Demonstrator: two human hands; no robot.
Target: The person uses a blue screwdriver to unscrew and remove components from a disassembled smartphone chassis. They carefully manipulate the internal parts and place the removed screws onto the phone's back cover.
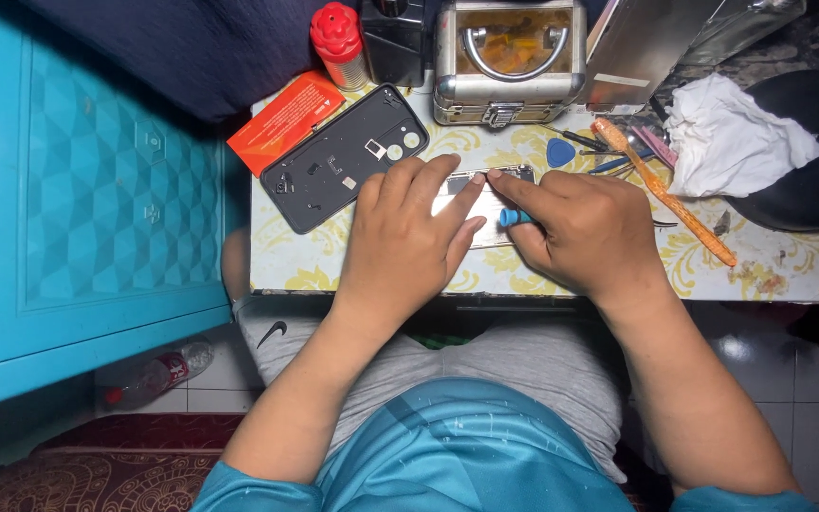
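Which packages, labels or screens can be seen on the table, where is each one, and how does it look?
Orange packet: flat rectangle with small pale print, at the table's far left corner, partly under the black phone back cover.
Red-capped bottle: small cylinder with a pale label band, at the far edge, left of the metal case.
Opened phone: silvery inner side up, under the left hand and right hand; no lit screen shows.

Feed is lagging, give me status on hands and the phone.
Left hand flat on silver opened phone body. Right hand grips small blue-handled tool. Black plastic back cover beside, clear of hands.
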